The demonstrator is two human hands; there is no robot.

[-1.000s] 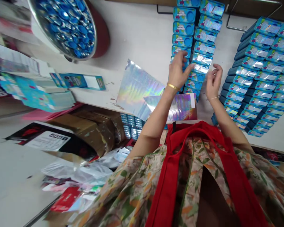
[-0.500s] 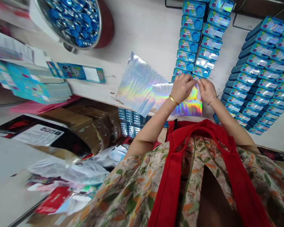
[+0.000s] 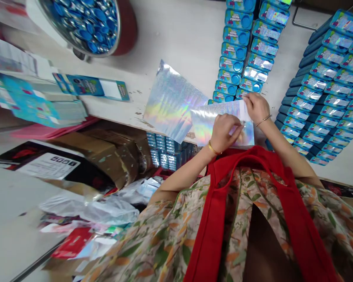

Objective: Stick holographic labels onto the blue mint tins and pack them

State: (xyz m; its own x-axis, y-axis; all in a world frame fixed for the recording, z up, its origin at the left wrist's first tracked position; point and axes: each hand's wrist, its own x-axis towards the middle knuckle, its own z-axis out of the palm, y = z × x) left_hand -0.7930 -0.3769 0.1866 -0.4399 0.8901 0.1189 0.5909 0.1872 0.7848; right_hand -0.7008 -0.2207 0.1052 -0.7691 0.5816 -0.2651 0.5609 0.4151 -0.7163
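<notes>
One pile, left edge: turquoise printed cards lie stacked, seemingly flat to save room.
Carton, left of centre: a printed blue carton lies on the white table; you cannot see inside it.
Pot, upper left: the red-walled pot is heaped with small, shiny blue-and-silver pieces, its open mouth probably kept within your reach.
Packs, centre, below the table edge: blue packs sit in rows; their contents do not show.
Wide sheet, centre: this iridescent sheet lies flat, one corner past the table edge.
Held sheet, centre, right in front of you: the smaller sheet overlaps the wide one, close to your body, likely for easy working.
Left hand: your left hand is over that sheet, fingers curled toward the thumb; whether they pinch anything cannot be told.
Double row, upper right of centre: blue cases stand side by side, seemingly ordered for counting or reach. Many in the right column bear silvery strips.
Right hand: your right hand pinches the sheet's upper right corner, apparently steadying it.
Block, right: more blue cases stand in close ranks, silvery strips on top, contents hidden.
</notes>
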